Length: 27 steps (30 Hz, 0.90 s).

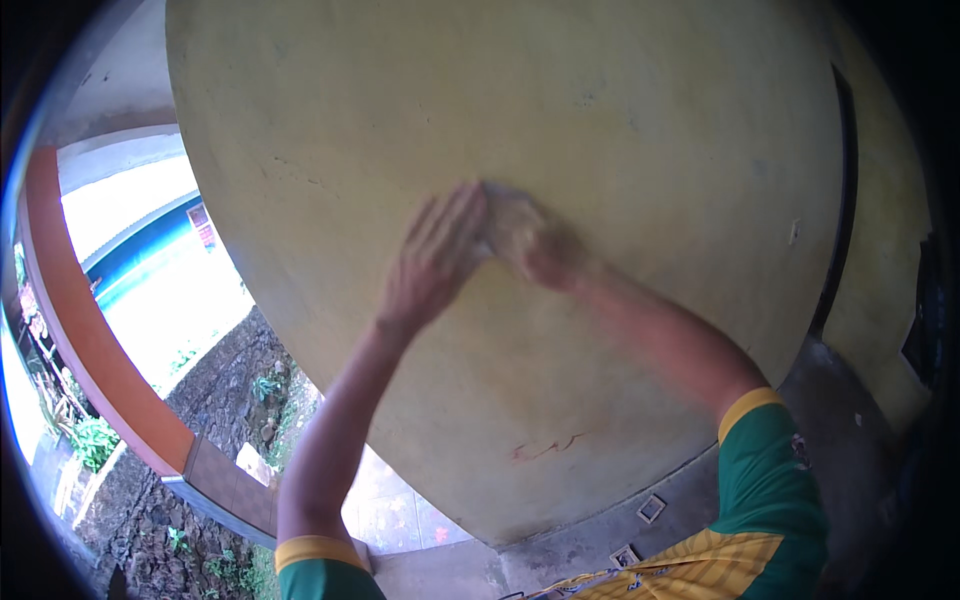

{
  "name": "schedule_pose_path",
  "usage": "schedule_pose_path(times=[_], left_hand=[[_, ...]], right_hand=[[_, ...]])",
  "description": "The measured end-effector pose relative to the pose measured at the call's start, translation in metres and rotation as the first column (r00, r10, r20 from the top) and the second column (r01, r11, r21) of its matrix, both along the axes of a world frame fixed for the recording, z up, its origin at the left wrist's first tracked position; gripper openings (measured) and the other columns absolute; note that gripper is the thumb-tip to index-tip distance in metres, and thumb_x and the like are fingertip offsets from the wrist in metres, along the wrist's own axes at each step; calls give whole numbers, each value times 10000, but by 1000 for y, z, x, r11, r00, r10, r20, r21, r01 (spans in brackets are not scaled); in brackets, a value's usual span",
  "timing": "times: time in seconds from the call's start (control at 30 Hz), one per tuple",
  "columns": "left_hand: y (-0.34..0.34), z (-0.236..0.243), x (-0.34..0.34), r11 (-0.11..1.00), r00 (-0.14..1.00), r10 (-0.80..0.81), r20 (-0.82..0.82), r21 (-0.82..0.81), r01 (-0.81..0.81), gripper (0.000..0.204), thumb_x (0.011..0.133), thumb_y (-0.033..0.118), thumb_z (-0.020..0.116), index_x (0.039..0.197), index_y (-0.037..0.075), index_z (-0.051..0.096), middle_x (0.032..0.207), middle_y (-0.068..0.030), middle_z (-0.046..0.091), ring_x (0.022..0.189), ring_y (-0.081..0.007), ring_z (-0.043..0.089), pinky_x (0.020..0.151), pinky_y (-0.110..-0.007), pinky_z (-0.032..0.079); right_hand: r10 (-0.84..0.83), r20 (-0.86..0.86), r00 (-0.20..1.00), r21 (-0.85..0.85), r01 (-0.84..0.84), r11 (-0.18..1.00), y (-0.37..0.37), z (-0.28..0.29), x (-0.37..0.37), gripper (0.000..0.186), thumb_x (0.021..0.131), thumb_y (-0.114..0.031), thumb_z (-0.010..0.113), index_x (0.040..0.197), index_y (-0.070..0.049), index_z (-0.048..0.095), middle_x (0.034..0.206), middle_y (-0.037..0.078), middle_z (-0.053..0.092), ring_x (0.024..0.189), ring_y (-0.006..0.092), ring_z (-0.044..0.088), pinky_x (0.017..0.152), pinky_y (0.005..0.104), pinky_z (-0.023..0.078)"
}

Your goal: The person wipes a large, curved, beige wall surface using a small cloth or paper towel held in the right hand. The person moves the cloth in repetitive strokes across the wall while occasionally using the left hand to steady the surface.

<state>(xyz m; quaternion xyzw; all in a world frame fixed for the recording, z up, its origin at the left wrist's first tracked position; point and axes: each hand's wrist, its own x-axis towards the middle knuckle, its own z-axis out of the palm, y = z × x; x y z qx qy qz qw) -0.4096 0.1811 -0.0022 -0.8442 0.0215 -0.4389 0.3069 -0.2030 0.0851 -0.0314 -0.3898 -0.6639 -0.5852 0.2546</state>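
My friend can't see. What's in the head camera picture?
A person's left hand and right hand are up at a yellowish wall; between them is a pale thing too blurred to name. An orange pillar stands on the left, outdoors beyond.

From my remote post I have both arms raised and reaching forward, with the hands close together near the middle of the view. My left arm (335, 435), bare below a short green fabric sleeve with a yellow cuff (320, 553), climbs from the lower edge and leans rightward to the wrist (393, 328). My left hand (430, 265) lies flat, its back toward me, straight fingers (455, 222) pointing up and slightly rightward. My right arm (670, 335), bare below a matching green-and-yellow sleeve (770, 460), slants up leftward. My right hand (550, 255) turns inward, fingers seemingly folded; blur hides their exact bend.
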Motion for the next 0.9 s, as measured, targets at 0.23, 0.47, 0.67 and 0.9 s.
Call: schedule_pose_path(times=[0.23,0.47,0.67,0.9], left_hand=[[-4,190,7,964,949,29,313,243,-110,669,1047,262,655,1629,38,412,1712,-158,369,1591,-350,333,1302,-533,271],[3,-52,-18,995,1000,-17,-16,-96,15,675,1050,214,622,1641,11,369,1726,-171,339,1609,-323,308,1310,-527,278],[25,71,14,989,962,-65,265,148,27,641,1026,131,600,1609,-38,395,1690,-195,389,1571,-359,372,1294,-518,310],[23,124,-7,960,989,-13,145,279,-28,700,1005,106,617,1636,-32,348,1677,-195,405,1575,-357,360,1299,-513,309]], right_hand=[[66,2,998,211,-65,975,27,202,-10,555,958,-101,605,1507,-19,584,1621,196,502,1569,343,380,1322,475,254],[75,-186,980,-121,-99,988,1,-38,-20,505,963,-84,594,1451,45,615,1633,189,493,1588,350,354,1310,513,291],[163,-73,984,76,-157,985,20,95,-10,502,975,-40,557,1467,48,601,1575,191,561,1550,308,428,1313,500,293],[155,-100,983,91,-146,985,36,130,-8,547,991,-43,547,1535,16,544,1659,149,470,1587,314,357,1326,488,258]])
